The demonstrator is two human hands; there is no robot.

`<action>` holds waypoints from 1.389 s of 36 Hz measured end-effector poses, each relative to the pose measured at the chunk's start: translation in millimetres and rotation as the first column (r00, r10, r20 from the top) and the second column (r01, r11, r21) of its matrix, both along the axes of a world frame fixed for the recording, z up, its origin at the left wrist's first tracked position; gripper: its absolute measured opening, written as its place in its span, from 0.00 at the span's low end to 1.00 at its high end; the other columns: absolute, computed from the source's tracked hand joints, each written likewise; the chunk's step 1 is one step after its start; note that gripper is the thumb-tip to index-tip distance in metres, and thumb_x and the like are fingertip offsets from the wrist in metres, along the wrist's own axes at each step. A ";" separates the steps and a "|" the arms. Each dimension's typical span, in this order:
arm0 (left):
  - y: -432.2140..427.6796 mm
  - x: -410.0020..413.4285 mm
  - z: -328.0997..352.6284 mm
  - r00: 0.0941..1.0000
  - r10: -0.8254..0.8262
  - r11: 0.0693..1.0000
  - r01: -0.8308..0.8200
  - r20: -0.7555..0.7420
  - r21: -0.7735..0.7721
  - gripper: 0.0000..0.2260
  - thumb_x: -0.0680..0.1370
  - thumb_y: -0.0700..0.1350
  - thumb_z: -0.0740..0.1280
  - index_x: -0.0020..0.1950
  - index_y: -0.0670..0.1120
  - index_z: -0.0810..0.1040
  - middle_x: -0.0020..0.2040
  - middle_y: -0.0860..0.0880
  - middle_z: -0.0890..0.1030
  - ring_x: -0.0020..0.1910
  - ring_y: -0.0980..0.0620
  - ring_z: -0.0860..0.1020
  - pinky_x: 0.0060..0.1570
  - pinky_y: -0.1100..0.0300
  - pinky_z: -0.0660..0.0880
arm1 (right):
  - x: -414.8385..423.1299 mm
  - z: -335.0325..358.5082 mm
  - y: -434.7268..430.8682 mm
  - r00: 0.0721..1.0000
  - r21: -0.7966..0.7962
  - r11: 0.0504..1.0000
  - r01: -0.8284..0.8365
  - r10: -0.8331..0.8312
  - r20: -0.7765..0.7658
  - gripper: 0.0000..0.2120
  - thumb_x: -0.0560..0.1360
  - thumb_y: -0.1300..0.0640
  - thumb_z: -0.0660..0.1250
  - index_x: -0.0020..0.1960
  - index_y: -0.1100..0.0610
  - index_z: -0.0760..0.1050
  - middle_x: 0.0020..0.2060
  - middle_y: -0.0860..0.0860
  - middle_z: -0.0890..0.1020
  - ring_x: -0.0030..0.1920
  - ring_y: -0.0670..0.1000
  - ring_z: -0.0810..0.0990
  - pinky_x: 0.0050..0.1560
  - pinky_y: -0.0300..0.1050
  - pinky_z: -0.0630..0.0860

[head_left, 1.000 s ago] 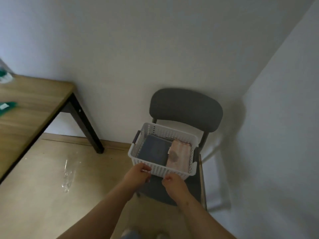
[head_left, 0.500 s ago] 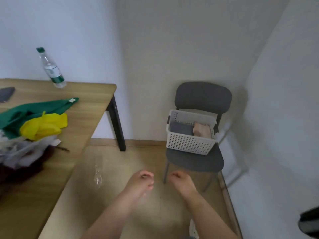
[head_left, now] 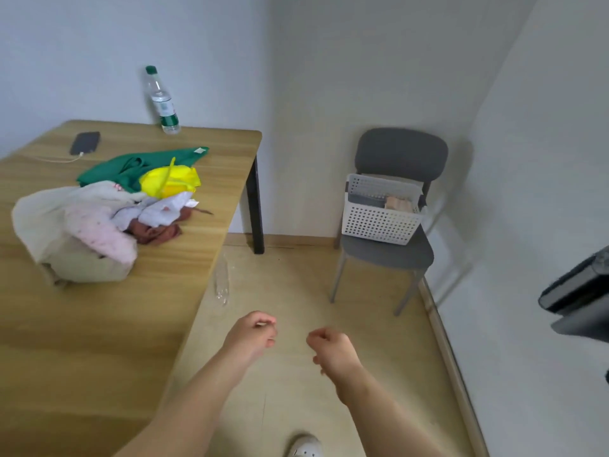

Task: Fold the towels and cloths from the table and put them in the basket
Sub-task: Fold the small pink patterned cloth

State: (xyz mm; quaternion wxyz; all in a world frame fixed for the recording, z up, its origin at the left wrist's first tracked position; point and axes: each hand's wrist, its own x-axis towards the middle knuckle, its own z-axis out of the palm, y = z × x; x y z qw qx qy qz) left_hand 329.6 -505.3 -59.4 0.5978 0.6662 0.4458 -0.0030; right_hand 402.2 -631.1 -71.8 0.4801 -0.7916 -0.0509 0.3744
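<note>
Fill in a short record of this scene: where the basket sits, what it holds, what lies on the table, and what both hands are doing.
Basket: white perforated plastic basket on the seat of the grey padded chair
Contents: folded dark grey cloth beside folded pale pink cloth
Table: light wooden table bearing a pile of unfolded cloths, green and yellow among them
Other items: clear plastic bottle with green cap, dark phone
Hands: left hand and right hand empty, fingers loosely curled, over the floor
</note>
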 end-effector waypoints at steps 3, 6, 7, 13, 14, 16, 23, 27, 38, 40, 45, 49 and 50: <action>-14.2 -42.7 -1.8 0.999 -0.032 0.998 0.031 0.017 0.047 0.07 0.76 0.37 0.62 0.45 0.48 0.75 0.40 0.51 0.78 0.35 0.55 0.77 0.34 0.63 0.67 | -41.9 -5.8 -14.6 1.000 0.028 0.999 0.022 -0.022 0.011 0.08 0.76 0.60 0.61 0.40 0.51 0.72 0.35 0.47 0.74 0.42 0.51 0.73 0.32 0.38 0.65; -29.8 -90.7 -1.9 0.999 -0.043 0.998 0.043 -0.004 0.051 0.08 0.77 0.37 0.63 0.43 0.49 0.74 0.41 0.50 0.78 0.36 0.55 0.78 0.35 0.63 0.68 | -88.0 -9.0 -30.2 0.999 0.055 0.998 0.041 -0.041 -0.006 0.06 0.76 0.61 0.61 0.42 0.54 0.73 0.35 0.48 0.73 0.39 0.51 0.72 0.32 0.38 0.64; -34.3 -107.1 -1.7 0.999 -0.045 0.998 0.045 -0.013 0.046 0.08 0.77 0.37 0.62 0.42 0.49 0.74 0.41 0.50 0.78 0.36 0.55 0.77 0.35 0.62 0.67 | -103.1 -9.2 -34.4 0.999 0.058 0.997 0.042 -0.041 -0.016 0.05 0.76 0.62 0.61 0.44 0.55 0.73 0.35 0.48 0.73 0.39 0.50 0.72 0.32 0.38 0.64; -36.5 -190.0 3.5 0.999 -0.010 0.998 0.012 -0.032 0.056 0.08 0.78 0.37 0.62 0.43 0.49 0.75 0.39 0.50 0.78 0.35 0.55 0.77 0.34 0.63 0.66 | -184.1 -8.6 -40.5 0.996 0.056 0.998 0.016 -0.011 -0.087 0.06 0.76 0.61 0.61 0.42 0.53 0.72 0.37 0.48 0.74 0.42 0.52 0.73 0.34 0.39 0.65; -33.4 -200.2 5.4 1.000 0.009 0.998 -0.008 -0.025 0.064 0.08 0.78 0.38 0.62 0.43 0.49 0.75 0.38 0.50 0.78 0.35 0.55 0.77 0.34 0.63 0.66 | -193.5 -8.3 -38.6 0.996 0.062 0.998 0.013 -0.007 -0.092 0.07 0.76 0.60 0.61 0.41 0.52 0.72 0.37 0.48 0.74 0.42 0.52 0.73 0.33 0.39 0.65; -25.3 -217.0 9.6 0.999 0.027 0.996 -0.025 -0.018 0.082 0.07 0.78 0.38 0.62 0.44 0.48 0.75 0.39 0.49 0.79 0.35 0.54 0.77 0.35 0.62 0.67 | -209.9 -5.8 -33.5 0.995 0.079 0.997 0.002 0.006 -0.096 0.07 0.76 0.60 0.60 0.40 0.51 0.72 0.37 0.48 0.74 0.41 0.51 0.73 0.33 0.39 0.65; 17.0 -252.3 28.3 0.999 -0.010 0.987 0.015 -0.032 0.160 0.09 0.79 0.39 0.62 0.45 0.51 0.76 0.46 0.50 0.80 0.43 0.54 0.79 0.42 0.60 0.73 | -242.2 5.3 5.3 0.997 0.126 0.991 -0.037 0.045 -0.067 0.08 0.76 0.60 0.60 0.40 0.51 0.73 0.38 0.47 0.75 0.42 0.51 0.73 0.33 0.38 0.66; 64.2 -264.9 34.7 1.000 -0.004 0.980 0.007 -0.013 0.200 0.07 0.79 0.38 0.60 0.48 0.49 0.76 0.47 0.50 0.79 0.40 0.56 0.78 0.39 0.63 0.71 | -247.1 18.3 52.1 0.991 0.152 0.980 -0.126 0.133 -0.031 0.05 0.76 0.59 0.60 0.44 0.52 0.74 0.39 0.47 0.76 0.43 0.50 0.74 0.35 0.38 0.67; 301.3 -216.5 21.0 0.993 -0.111 0.919 0.086 0.043 0.386 0.11 0.79 0.39 0.61 0.42 0.54 0.73 0.47 0.49 0.78 0.40 0.52 0.77 0.38 0.60 0.71 | -202.4 15.5 268.9 0.995 0.084 0.996 0.004 -0.012 0.097 0.08 0.77 0.59 0.59 0.54 0.54 0.74 0.44 0.50 0.76 0.40 0.50 0.74 0.34 0.39 0.68; 347.0 -197.0 17.2 0.990 -0.135 0.886 0.103 0.038 0.451 0.11 0.78 0.39 0.62 0.42 0.55 0.73 0.50 0.47 0.79 0.44 0.49 0.76 0.43 0.57 0.74 | -189.2 16.4 312.8 0.989 0.041 0.999 0.019 -0.025 0.149 0.12 0.77 0.60 0.58 0.59 0.56 0.73 0.48 0.50 0.76 0.39 0.47 0.73 0.34 0.38 0.70; 434.2 -147.9 22.6 0.967 -0.249 0.734 0.231 -0.063 0.639 0.11 0.78 0.42 0.62 0.60 0.48 0.75 0.60 0.49 0.75 0.59 0.49 0.74 0.53 0.56 0.72 | -146.4 18.3 401.5 0.917 -0.085 0.985 0.150 -0.106 0.383 0.17 0.77 0.57 0.60 0.65 0.55 0.70 0.61 0.54 0.72 0.58 0.55 0.72 0.57 0.47 0.70; 489.2 -111.6 17.9 0.948 -0.291 0.639 0.291 -0.126 0.712 0.15 0.78 0.45 0.62 0.65 0.49 0.71 0.66 0.48 0.70 0.64 0.46 0.69 0.60 0.51 0.70 | -103.2 25.4 447.6 0.802 -0.175 0.957 0.231 -0.085 0.591 0.19 0.76 0.57 0.60 0.67 0.55 0.68 0.67 0.55 0.69 0.65 0.57 0.65 0.63 0.49 0.63; 501.7 -103.1 15.1 0.943 -0.298 0.622 0.309 -0.147 0.720 0.15 0.78 0.45 0.62 0.65 0.49 0.70 0.67 0.48 0.68 0.65 0.46 0.67 0.61 0.50 0.69 | -92.5 26.8 456.6 0.777 -0.193 0.951 0.241 -0.070 0.626 0.20 0.77 0.57 0.59 0.68 0.55 0.67 0.68 0.54 0.67 0.66 0.57 0.65 0.63 0.50 0.62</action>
